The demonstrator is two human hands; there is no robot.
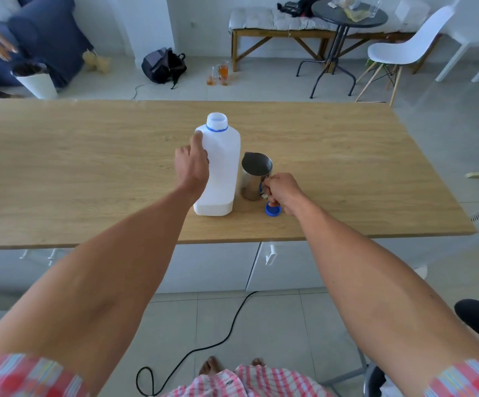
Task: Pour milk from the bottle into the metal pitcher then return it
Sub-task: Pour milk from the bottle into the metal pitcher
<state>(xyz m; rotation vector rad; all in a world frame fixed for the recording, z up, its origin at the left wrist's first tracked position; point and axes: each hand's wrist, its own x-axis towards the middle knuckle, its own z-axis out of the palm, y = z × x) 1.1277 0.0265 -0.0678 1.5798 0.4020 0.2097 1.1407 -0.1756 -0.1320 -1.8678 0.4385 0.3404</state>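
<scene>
Indoors, on a wooden table, left hand grips the bottle, right hand the pitcher.

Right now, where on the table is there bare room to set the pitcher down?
Bare wood spans the table right of the metal pitcher and left of the milk bottle. The middle is crowded: left hand on the bottle, right hand at the pitcher handle, blue cap below it.
</scene>
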